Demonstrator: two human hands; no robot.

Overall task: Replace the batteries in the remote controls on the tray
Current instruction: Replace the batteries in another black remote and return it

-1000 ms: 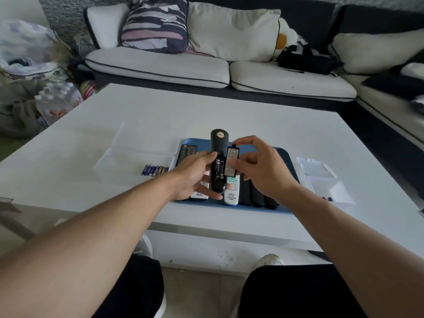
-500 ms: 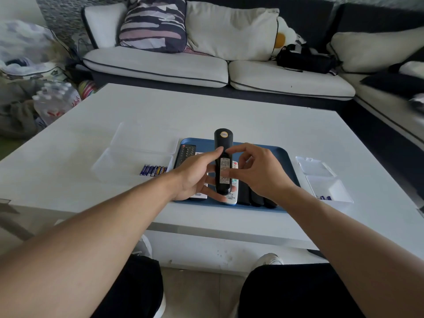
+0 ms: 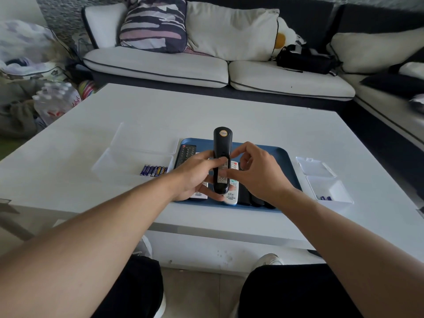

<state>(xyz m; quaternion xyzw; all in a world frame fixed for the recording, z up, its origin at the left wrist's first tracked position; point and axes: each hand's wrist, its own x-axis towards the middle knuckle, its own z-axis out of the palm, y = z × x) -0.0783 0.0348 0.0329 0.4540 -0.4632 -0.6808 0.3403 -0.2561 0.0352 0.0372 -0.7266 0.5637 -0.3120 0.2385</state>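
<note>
Our left grip (image 3: 197, 177) clasps the black remote (image 3: 221, 161) above the tray (image 3: 284, 157); our right grip (image 3: 259, 173) pinches its back.

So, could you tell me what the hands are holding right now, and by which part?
The left hand grips the black remote control around its lower half, back side up. The right hand pinches its labelled battery cover with thumb and forefinger.
</note>
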